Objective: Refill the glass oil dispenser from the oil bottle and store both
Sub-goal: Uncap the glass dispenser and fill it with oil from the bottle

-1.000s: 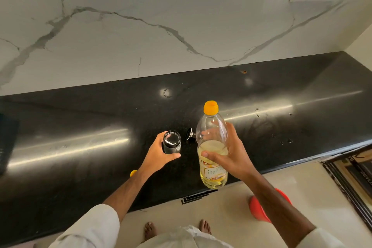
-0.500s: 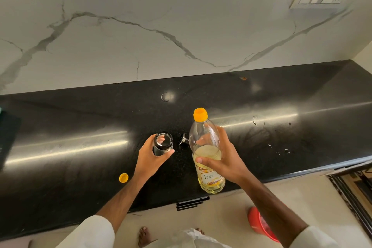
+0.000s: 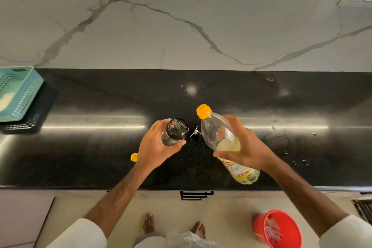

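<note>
Bottle (image 3: 231, 147) now tilted toward open glass dispenser (image 3: 175, 132), right fingers (image 3: 221, 154) wrapping ribbed plastic, left fingers (image 3: 177, 145) curled round smooth glass

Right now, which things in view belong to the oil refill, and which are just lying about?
Part of the job:
- oil bottle, tilted, held by the right hand
- glass dispenser, open-topped, held by the left hand
- dispenser spout cap on the counter
- small orange cap by the left wrist

Lying about:
- teal basket
- red bucket on the floor
</note>
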